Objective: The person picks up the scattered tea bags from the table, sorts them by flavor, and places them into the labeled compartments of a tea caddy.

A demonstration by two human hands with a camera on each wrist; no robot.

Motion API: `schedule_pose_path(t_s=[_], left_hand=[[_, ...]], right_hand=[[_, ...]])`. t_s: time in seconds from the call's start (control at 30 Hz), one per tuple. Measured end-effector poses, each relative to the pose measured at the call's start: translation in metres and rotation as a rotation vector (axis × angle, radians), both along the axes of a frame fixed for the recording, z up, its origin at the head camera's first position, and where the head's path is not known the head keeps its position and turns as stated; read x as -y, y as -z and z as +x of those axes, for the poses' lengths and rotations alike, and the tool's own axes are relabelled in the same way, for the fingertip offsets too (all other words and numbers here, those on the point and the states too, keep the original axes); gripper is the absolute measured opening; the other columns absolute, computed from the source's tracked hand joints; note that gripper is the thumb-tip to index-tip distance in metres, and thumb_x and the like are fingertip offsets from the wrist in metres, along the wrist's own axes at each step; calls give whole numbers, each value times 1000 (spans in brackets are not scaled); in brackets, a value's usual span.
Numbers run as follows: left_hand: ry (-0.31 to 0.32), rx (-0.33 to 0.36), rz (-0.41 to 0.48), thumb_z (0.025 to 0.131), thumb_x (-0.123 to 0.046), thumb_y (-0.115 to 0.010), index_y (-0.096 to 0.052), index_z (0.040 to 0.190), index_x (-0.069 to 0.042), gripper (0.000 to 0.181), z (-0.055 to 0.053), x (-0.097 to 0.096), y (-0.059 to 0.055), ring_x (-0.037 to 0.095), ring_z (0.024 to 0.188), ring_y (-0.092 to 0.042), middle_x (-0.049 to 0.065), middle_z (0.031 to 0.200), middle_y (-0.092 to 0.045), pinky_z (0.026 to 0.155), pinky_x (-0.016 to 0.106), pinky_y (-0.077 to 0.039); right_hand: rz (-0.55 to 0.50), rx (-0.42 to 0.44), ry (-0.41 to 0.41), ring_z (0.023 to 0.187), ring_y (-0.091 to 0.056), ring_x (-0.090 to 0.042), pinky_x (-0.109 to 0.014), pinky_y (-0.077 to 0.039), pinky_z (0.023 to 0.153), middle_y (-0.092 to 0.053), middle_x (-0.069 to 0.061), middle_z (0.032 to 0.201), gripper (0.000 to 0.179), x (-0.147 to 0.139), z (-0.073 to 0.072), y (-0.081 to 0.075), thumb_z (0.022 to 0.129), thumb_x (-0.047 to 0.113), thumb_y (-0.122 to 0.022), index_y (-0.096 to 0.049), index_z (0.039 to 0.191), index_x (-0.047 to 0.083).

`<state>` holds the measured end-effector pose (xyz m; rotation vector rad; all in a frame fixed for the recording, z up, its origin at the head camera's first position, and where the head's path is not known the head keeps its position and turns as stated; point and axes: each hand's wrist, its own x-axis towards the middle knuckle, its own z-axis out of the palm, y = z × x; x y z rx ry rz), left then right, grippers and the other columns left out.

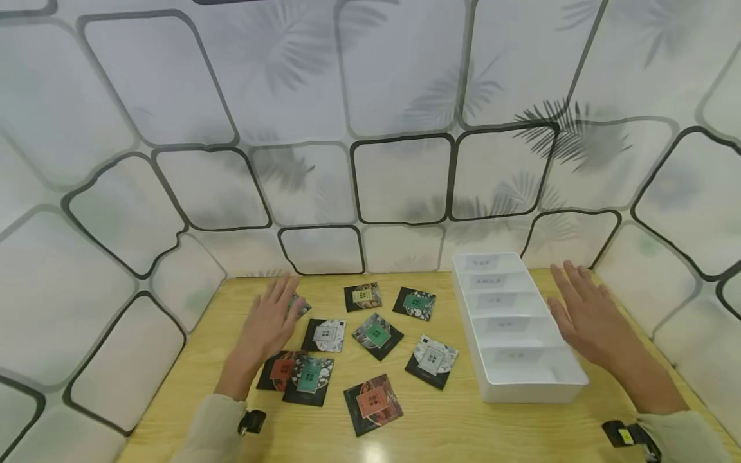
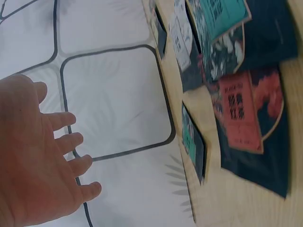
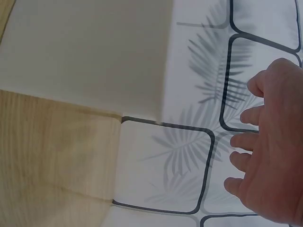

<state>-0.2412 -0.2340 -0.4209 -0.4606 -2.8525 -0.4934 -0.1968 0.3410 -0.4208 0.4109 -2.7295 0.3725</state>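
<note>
My left hand [image 1: 267, 325] hovers with straight fingers over the left group of flat square packets, partly covering a green-labelled packet [image 1: 300, 307]. Beside its wrist, a teal-labelled packet [image 1: 309, 381] overlaps a red-labelled packet [image 2: 241, 113]. A grey-labelled packet [image 1: 324, 335] lies just to its right. My right hand [image 1: 592, 321], fingers extended, is held at the right side of a white box [image 1: 532, 393] divided into several compartments with paper labels. Neither hand holds anything. In the right wrist view the box wall [image 3: 90, 52] fills the upper left, apart from the hand.
More packets are spread over the wooden table [image 1: 434, 431]: one yellow-labelled [image 1: 363, 296], two green-labelled, one grey-labelled [image 1: 431, 361] and one red-labelled [image 1: 373, 404]. Patterned fabric walls [image 1: 399, 180] enclose the table at the back and sides.
</note>
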Motion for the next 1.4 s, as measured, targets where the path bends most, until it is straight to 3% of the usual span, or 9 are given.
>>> schedule_pose_path(t_s=[0.23, 0.53, 0.9, 1.1, 1.4], left_hand=[[22, -2, 68, 114, -36, -33, -27, 163, -6, 58, 13, -10, 11, 48, 152, -14, 17, 170, -14, 115, 71, -18], [101, -27, 157, 113, -33, -39, -32, 161, -4, 56, 30, -26, 20, 47, 151, -21, 20, 167, -20, 117, 65, -23], [182, 141, 282, 112, -40, -38, -34, 162, -14, 56, 48, -56, 36, 38, 149, -31, 13, 166, -29, 113, 64, -32], [233, 200, 323, 111, -41, -42, -37, 161, -19, 54, 57, -65, 39, 36, 148, -35, 10, 163, -35, 112, 62, -35], [305, 280, 314, 109, -36, -51, -38, 160, -22, 54, 64, -72, 45, 38, 145, -40, 12, 160, -40, 110, 64, -37]], right_hand=[[-24, -16, -5, 153, -6, -49, -73, -7, 115, -16, -33, 164, 63, 6, 7, 12, 111, 24, -41, -16, 163, 0], [-57, -18, -1, 155, -2, -44, -68, -2, 118, -13, -30, 166, 62, 13, 19, 13, 111, 24, -39, -14, 164, 0], [-96, -17, -15, 154, -6, -46, -68, -2, 118, -15, -30, 166, 62, 13, 30, 39, 110, 20, -40, -16, 163, -1], [-102, -20, -22, 154, -9, -45, -66, -4, 119, -19, -30, 165, 62, 16, 30, 46, 110, 19, -42, -18, 163, 0], [-160, 62, -50, 155, -5, -42, -67, -4, 119, -16, -28, 166, 60, 21, 29, 54, 110, 19, -41, -19, 162, -1]])
